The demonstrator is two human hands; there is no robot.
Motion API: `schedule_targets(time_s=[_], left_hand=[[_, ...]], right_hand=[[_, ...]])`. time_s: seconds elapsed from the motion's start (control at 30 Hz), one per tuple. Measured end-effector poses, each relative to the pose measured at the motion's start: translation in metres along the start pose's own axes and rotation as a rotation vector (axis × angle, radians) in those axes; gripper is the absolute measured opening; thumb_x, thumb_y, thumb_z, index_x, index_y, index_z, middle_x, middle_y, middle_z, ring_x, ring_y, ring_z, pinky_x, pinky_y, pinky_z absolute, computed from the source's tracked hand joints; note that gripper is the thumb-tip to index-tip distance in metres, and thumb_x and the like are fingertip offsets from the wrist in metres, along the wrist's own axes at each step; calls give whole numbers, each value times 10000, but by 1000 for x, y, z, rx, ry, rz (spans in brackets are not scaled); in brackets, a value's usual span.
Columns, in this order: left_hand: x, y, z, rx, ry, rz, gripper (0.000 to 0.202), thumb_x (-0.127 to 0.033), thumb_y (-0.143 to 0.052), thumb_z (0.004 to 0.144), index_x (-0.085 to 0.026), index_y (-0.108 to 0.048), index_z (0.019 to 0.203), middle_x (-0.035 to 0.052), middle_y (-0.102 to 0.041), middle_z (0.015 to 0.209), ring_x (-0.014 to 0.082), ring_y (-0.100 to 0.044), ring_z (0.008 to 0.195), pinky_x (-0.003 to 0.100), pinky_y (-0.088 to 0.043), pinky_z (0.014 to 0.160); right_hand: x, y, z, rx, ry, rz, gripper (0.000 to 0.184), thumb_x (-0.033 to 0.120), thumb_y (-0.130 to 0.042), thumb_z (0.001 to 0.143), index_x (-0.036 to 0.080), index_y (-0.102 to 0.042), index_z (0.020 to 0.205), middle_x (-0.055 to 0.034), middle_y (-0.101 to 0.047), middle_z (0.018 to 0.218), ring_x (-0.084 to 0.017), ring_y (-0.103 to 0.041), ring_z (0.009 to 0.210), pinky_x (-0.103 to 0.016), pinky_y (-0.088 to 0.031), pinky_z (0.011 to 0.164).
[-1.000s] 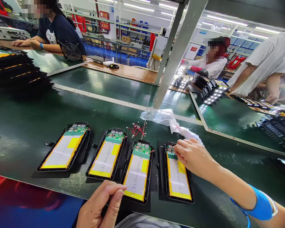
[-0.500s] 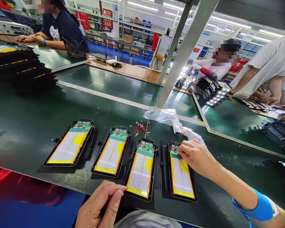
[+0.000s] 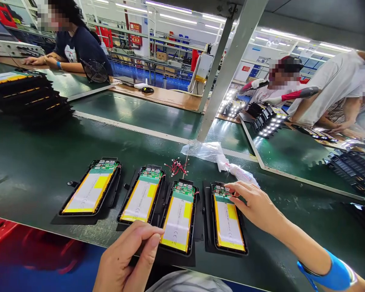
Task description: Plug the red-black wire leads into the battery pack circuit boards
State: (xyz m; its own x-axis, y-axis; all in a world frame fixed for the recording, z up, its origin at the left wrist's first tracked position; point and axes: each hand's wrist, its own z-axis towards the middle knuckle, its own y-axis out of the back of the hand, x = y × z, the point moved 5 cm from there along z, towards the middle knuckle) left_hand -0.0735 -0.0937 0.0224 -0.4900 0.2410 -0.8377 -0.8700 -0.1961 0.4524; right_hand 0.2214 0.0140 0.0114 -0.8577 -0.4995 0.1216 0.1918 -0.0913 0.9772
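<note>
Yellow-edged pouch battery (image 3: 227, 225) sits in its black plastic case (image 3: 207, 219), rightmost of four on the green bench (image 3: 33, 170). Light but soft, easily dented: take it by the case edge. Right hand (image 3: 254, 207) open, fingertips on its green circuit board (image 3: 222, 191); left hand (image 3: 127, 259) pinched shut, holding nothing visible.

Bright overhead strip lights (image 3: 167, 7) flood the scene, casting pale glare across the glossy green counter (image 3: 134, 134); shadows are soft, the frame is sharp, and wide-angle distortion bends the edges.
</note>
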Motion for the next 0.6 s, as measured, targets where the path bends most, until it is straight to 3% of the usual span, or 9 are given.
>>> schedule_targets(time_s=[0.1,0.2,0.3,0.4,0.5,0.6], left_hand=[[-10,-7,11,74,-58,31,125,-290,-517,864,-237,-630,857,-19,-658,794,118,-610,703,170,-484,624],[-21,-25,29,171,-83,73,168,-285,-467,890,-227,-614,834,-18,-636,766,112,-581,674,189,-455,602],[-34,-57,60,307,-131,224,218,-265,-421,901,-226,-611,800,-14,-639,785,126,-571,688,238,-432,645],[-45,-97,96,402,-226,367,216,-222,-432,873,-225,-623,771,-10,-659,821,142,-601,751,290,-433,755],[-43,-136,122,525,-175,459,169,-239,-483,826,-219,-647,787,26,-679,860,177,-630,794,301,-464,732],[-40,-162,135,593,-116,489,141,-289,-537,780,-237,-667,793,43,-698,852,219,-649,832,326,-493,728]], right_hand=[[0,-1,-10,-82,-31,29,379,227,-453,915,234,-418,1292,-52,-668,1045,-223,-611,967,-407,-483,854],[3,-5,-14,-133,-16,34,400,219,-420,930,242,-376,1327,-53,-675,1032,-227,-616,960,-416,-480,857],[4,-8,-14,-157,-24,59,389,206,-422,929,232,-383,1315,-54,-685,1014,-232,-615,955,-428,-481,854],[4,-9,-18,-190,-57,86,240,236,-441,928,221,-508,1158,-69,-682,1017,-238,-613,942,-434,-494,831],[7,-8,-26,-249,-46,115,172,254,-457,926,221,-591,1028,-83,-656,1055,-235,-602,965,-426,-515,832],[12,-10,-32,-300,-2,137,229,235,-460,925,232,-617,1092,-98,-621,1091,-235,-588,991,-417,-534,828]])
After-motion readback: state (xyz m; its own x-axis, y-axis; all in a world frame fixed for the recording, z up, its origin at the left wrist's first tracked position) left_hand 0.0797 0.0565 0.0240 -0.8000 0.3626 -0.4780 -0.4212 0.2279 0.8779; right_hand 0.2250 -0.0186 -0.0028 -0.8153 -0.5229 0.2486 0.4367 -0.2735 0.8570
